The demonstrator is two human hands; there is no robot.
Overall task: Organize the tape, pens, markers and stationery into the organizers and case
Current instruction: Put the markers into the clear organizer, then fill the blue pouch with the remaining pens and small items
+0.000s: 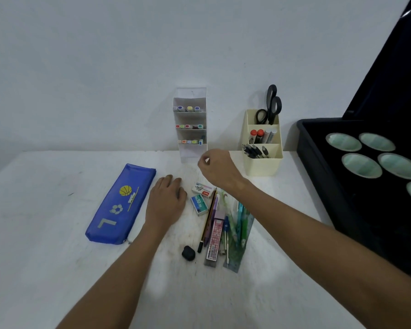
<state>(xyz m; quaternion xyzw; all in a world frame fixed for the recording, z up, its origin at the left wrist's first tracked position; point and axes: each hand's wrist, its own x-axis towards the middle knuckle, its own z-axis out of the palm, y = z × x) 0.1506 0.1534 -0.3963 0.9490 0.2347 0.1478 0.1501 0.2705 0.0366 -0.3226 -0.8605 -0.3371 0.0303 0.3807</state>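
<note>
My left hand [167, 200] lies flat, palm down, on the white table [57, 233], just right of a blue zipped pencil case [120, 205]. My right hand [217, 167] hovers in front of the white tiered marker organizer [191, 124], fingers loosely curled, nothing visible in them. The organizer's three shelves hold coloured markers. Loose stationery lies below my right wrist: two staple boxes [203, 189], a pencil [208, 222], a pink patterned case [214, 241], a green ruler [239, 248] with pens on it, and a black eraser [188, 253].
A cream desk organizer [262, 160] at the back right holds scissors [269, 105], markers and pens. An open black case [318, 176] with several pale green tape rolls [343, 142] in round wells fills the right side. A wall rises behind the table.
</note>
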